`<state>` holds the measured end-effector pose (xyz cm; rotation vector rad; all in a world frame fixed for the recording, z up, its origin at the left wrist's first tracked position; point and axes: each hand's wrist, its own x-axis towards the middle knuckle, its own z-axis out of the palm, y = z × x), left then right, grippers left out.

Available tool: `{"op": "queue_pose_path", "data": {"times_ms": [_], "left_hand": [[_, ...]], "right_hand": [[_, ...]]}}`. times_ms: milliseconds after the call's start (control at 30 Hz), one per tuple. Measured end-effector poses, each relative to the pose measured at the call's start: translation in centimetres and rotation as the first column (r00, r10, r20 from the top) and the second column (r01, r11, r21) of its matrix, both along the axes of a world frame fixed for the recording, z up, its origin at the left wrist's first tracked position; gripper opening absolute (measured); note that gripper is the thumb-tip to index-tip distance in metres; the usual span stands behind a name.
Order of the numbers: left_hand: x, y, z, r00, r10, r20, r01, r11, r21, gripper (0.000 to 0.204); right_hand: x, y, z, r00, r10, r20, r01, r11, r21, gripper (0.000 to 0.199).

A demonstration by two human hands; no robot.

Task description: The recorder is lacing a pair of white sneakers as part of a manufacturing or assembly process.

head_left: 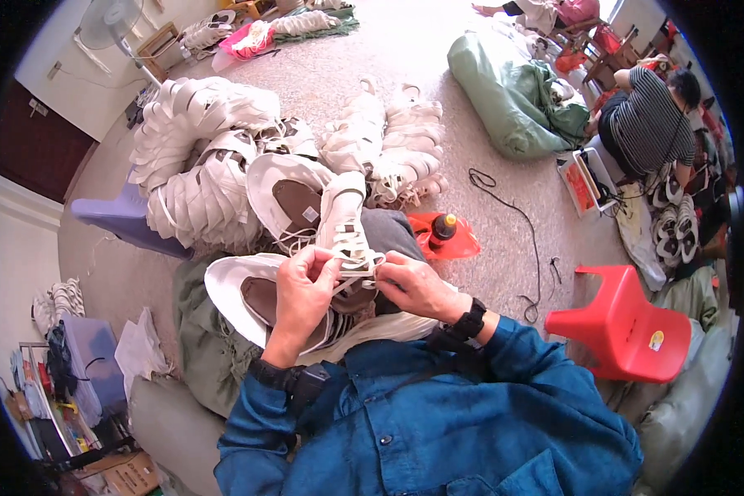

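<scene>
The white shoelace point(355, 255) is pinched by the left grip point(306, 288) at nine o'clock and the right grip point(419, 286) at three. From between them, the white sneaker point(344, 208) is extended toward twelve, its long axis directed twelve-to-six; neither grip is clearly nearer.

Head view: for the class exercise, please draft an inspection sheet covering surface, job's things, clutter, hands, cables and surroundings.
Surface: speckled floor.
Job's things: white lace-up shoe with white laces.
Clutter: stacked white shoes; black bottle with yellow cap on red plastic bag.
Hands: left hand and right hand, both pinching laces.
Cables: thin black cord loose on floor.
Surroundings: red plastic stool, standing fan, co-worker in striped top.
</scene>
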<state>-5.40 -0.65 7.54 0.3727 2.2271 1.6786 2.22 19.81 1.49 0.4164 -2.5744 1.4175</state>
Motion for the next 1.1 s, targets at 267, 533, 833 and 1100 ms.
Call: {"op": "queue_pose_path", "data": {"times_ms": [267,533,833,1100], "left_hand": [[0.9,-0.4,-0.2,0.959,0.091,-0.270,-0.114,0.991,-0.073,0.014],[0.5,-1.2,-0.9,0.981,-0.121,-0.152,0.120,0.993,-0.012,0.030],[1.8,-0.2,-0.4,0.832,-0.175,-0.526,-0.064,0.913,-0.404,0.019],[1.1,2.3,-1.1,0.574,-0.341,-0.744,-0.212,0.816,-0.538,0.015]], "right_hand": [[1.4,2.2,0.1,0.983,0.099,0.153,-0.096,0.995,-0.031,0.013],[1.3,2.9,0.2,0.984,0.047,0.170,-0.033,0.996,-0.086,0.012],[1.6,3.4,0.1,0.980,0.051,0.192,-0.041,0.998,-0.057,0.012],[1.7,3.0,-0.2,0.980,0.028,0.197,-0.021,0.999,-0.037,0.012]]}}
